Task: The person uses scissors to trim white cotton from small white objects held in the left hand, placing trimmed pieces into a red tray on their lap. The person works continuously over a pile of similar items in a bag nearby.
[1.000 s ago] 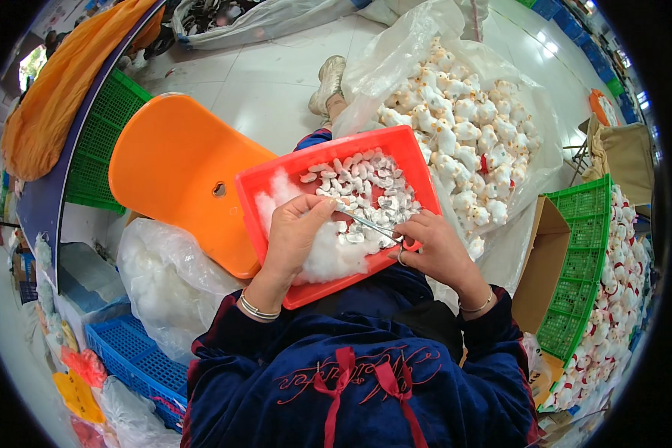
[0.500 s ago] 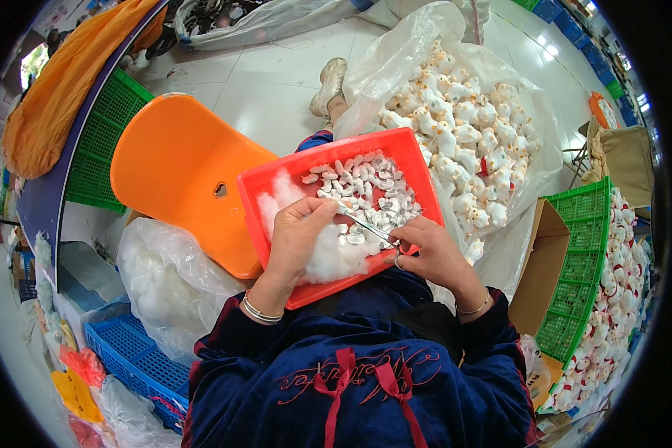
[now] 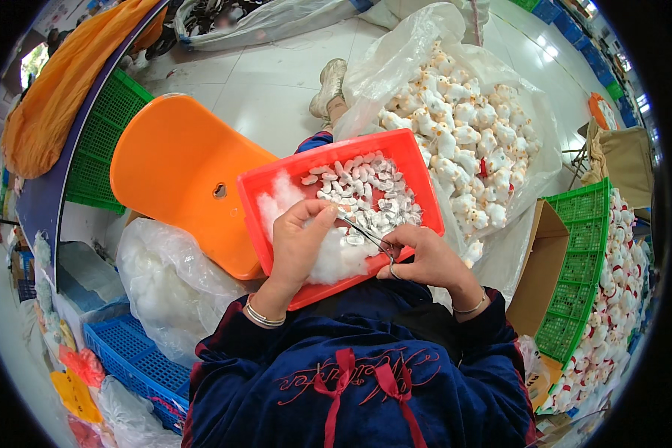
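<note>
Over the red tray [image 3: 284, 169], mid-frame, our right hand [image 3: 425, 257] grips the scissor-handled tool [image 3: 363, 232], now spread wider, perhaps loosening its bite; our left hand [image 3: 297, 237] pinches an indistinct small piece [image 3: 342, 210].

A big orange chair [image 3: 179, 175] is just to the left of the left hand [image 3: 297, 239]. Farther left of that hand are green crates [image 3: 104, 153] and a long orange cloth [image 3: 48, 112]. A blue basket [image 3: 142, 358] sits left of it too, but closer to the person. To the right of the right hand [image 3: 425, 257] is a brown box [image 3: 537, 276], just beside a green basket [image 3: 584, 254]. Farther off that way is a tan cloth seat [image 3: 626, 157].
</note>
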Demonstrator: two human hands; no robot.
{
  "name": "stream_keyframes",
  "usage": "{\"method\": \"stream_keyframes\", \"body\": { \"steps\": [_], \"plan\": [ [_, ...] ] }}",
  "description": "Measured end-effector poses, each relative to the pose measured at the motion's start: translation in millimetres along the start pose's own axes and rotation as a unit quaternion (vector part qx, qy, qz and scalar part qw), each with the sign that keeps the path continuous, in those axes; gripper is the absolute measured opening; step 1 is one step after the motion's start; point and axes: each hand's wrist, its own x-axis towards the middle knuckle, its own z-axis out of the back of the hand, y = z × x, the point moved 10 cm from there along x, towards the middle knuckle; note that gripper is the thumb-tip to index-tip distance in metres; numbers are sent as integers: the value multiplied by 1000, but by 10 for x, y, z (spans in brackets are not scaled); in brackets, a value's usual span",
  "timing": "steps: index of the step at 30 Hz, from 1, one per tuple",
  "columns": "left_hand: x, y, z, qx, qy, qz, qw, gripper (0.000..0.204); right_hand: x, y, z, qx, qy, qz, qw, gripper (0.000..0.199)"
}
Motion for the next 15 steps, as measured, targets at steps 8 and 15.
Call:
{"method": "stream_keyframes", "body": {
  "steps": [8,15],
  "plan": [
    [-109,-244,25,130,-16,-126,983,13,9,82,-59,-20,-2,37,999,54],
    [-247,-525,-91,281,-28,-264,922,16,28,70,-116,44,9,-8,999,44]
  ]
}}
